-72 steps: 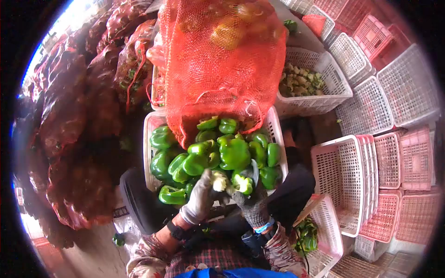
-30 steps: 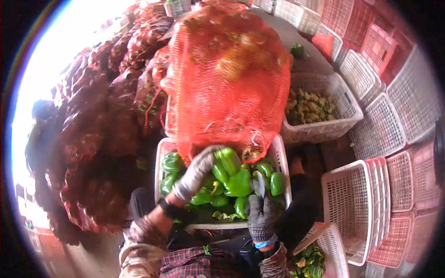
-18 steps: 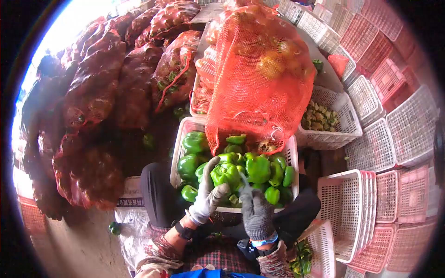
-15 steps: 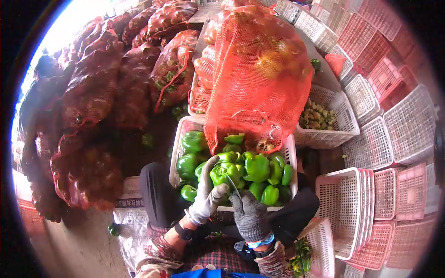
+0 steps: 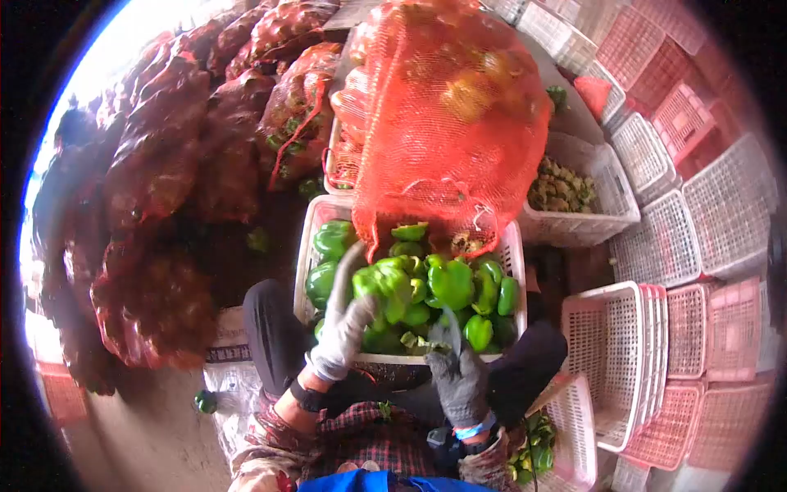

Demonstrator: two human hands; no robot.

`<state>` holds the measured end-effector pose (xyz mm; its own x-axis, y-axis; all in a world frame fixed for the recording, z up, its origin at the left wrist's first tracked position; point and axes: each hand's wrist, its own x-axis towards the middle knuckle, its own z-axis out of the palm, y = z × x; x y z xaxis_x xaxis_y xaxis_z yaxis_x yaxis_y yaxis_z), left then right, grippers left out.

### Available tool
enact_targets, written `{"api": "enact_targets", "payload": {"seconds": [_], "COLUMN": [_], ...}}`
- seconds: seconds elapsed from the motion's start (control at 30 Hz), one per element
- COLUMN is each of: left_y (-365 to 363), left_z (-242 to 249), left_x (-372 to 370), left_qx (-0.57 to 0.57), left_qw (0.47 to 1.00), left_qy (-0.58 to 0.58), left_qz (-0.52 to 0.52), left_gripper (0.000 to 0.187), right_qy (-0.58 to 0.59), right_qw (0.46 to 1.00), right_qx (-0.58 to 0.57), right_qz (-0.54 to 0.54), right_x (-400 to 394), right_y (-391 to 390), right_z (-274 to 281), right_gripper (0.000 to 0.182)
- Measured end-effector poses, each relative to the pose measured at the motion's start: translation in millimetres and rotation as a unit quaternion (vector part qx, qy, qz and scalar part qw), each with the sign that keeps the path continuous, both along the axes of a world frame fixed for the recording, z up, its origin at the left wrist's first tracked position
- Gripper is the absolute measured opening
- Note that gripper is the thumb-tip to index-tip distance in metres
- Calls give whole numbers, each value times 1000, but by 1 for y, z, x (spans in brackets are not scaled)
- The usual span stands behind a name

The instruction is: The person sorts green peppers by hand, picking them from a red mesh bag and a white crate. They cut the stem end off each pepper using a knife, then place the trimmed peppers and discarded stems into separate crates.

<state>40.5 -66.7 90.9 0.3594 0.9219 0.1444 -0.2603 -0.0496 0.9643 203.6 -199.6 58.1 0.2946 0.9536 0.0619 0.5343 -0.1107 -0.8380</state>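
Observation:
My left hand (image 5: 344,328), in a pale grey glove, grips a green pepper (image 5: 384,287) over the front crate (image 5: 516,254), which is full of green peppers. My right hand (image 5: 459,377), in a dark grey glove, is to the right and nearer my body. It holds a small knife, whose blurred blade (image 5: 449,321) points up towards the peppers. Pale green scraps (image 5: 416,340) show beside its fingers, near the crate's front edge. The knife's handle is hidden in the glove.
A full red mesh sack (image 5: 451,115) overhangs the crate's back. Dark red sacks (image 5: 160,148) are piled at the left. A crate of trimmings (image 5: 602,221) stands at the back right, stacked crates (image 5: 607,361) at the right, and a crate of green scraps (image 5: 574,426) by my right knee.
The knife has come away from the pepper, and my right hand has moved right and down. My left hand and its pepper have shifted slightly left and up. Pale scraps now show near my right fingers.

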Motion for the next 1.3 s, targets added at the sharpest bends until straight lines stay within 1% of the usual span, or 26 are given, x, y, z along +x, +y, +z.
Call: {"api": "enact_targets", "payload": {"seconds": [0.07,0.17,0.2,0.27,0.33,0.37,0.4,0.47,0.5,0.57,0.6,0.63,0.67,0.7,0.73,0.77,0.83,0.87,0.9,0.93,1.0,1.03,1.1,1.17,1.27,1.3], "left_y": [-10,-18,-17,-38,-49,-50,-49,-41,-40,-31,-26,-23,-21,-19,-21,-16,-21,-16,-14,-19,-23,-25,-22,-20,-20,-21], "left_z": [-21,1,-9,-23,-39,-39,-37,-38,-40,-48,-50,-53,-63,-70,-55,-67,-53,-41,-45,-47,-52,-51,-62,-60,-40,-36], "left_x": [5,16,13,15,19,17,14,11,9,10,13,19,24,28,39,40,39,34,30,25,25,23,29,28,27,26], "left_qx": [26,-2,22,0,52,66,79,149,74,32,9,3,-92,-184,-336,-374,-321,-324,-298,-302,-272,-269,-366,-364,-373,-373], "left_qw": [993,979,973,973,973,967,962,943,950,959,954,964,972,962,925,899,926,929,932,925,928,941,906,900,890,891], "left_qy": [33,82,134,192,217,232,245,269,253,171,180,144,49,-45,-139,-206,-166,-71,-25,-24,-16,42,20,27,25,14], "left_qz": [-106,-187,-189,-129,-62,-78,-96,-131,-171,-223,-240,-224,-211,-195,-111,-96,-110,-167,-207,-229,-253,-199,-211,-239,-260,-260], "left_gripper": [88,77,75,66,59,58,58,51,47,57,59,57,51,46,50,48,41,43,42,45,54,50,53,49,44,44], "right_qy": [89,173,195,111,338,441,308,228,188,294,348,445,536,614,689,686,427,291,116,-45,-91,-109,-148,-193,31,161], "right_qw": [993,980,975,991,939,896,949,965,971,931,902,866,819,775,714,723,897,955,993,998,993,988,975,963,973,971], "right_qx": [39,47,40,-11,-39,-50,-32,-54,-62,-165,-214,-210,-201,-135,-75,-74,-110,-60,-8,46,16,8,3,14,44,10], "right_qz": [62,90,94,74,53,28,67,114,137,142,140,93,45,70,99,19,-31,8,22,6,70,110,163,186,224,179], "right_x": [4,11,14,10,6,4,3,12,16,30,37,40,43,43,41,32,29,31,32,34,40,42,44,49,62,59], "right_y": [32,46,47,32,22,18,16,16,16,17,17,12,3,3,5,5,20,24,28,32,37,38,37,39,32,29], "right_z": [31,39,34,10,-61,-96,-50,-25,-13,5,12,-2,-28,-26,-18,-9,0,-5,-10,-14,-10,-3,0,-5,-22,-24], "right_gripper": [57,67,69,75,77,78,76,68,63,58,56,57,58,59,60,62,66,68,70,73,75,77,78,79,80,80]}}
